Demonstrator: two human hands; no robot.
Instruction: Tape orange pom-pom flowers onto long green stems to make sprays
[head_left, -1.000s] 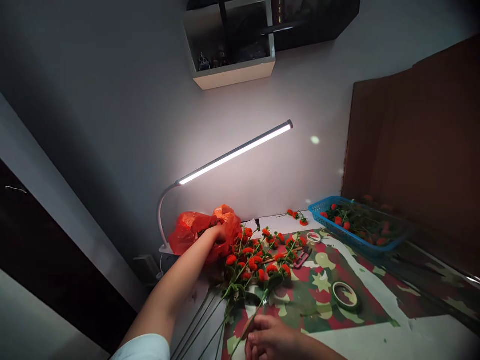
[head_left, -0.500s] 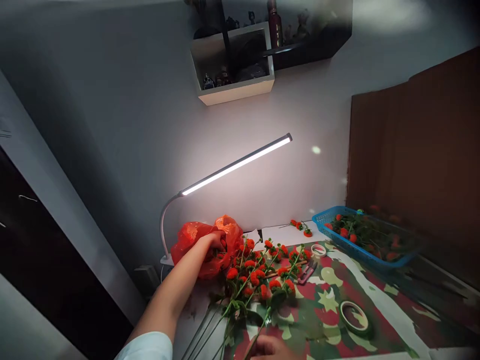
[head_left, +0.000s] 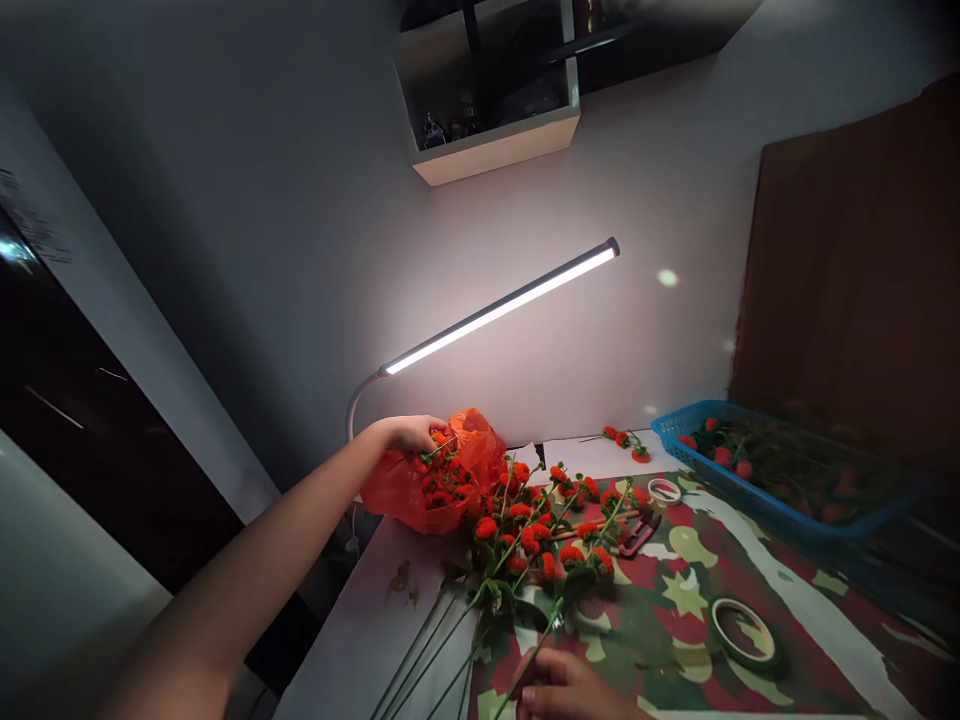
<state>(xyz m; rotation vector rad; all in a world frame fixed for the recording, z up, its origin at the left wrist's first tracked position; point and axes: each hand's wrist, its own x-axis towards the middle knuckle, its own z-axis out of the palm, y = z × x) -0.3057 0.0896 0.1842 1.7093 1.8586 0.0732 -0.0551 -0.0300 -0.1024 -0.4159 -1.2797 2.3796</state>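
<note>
My left hand [head_left: 411, 434] reaches out to the far left of the table and pinches a small red flower sprig at the mouth of an orange plastic bag [head_left: 480, 450] that holds more red flower heads. At the bottom edge my right hand [head_left: 564, 690] is closed on the green stem of a long artificial flower stalk [head_left: 541, 632]. A bunch of red flowers on long green stems [head_left: 525, 530] lies between the two hands on a camouflage-patterned cloth [head_left: 675, 590].
A lit bar desk lamp [head_left: 502, 305] hangs over the bag. A tape roll [head_left: 742, 632], a smaller roll [head_left: 664, 490], pliers [head_left: 637, 535], a blue basket [head_left: 675, 432] of flowers at right, and a brown board [head_left: 855, 260] behind it. A wall shelf [head_left: 495, 150] is above.
My left hand has come up out of the bag's side to its mouth with a sprig pinched in it. The view has shifted left and slightly down.
</note>
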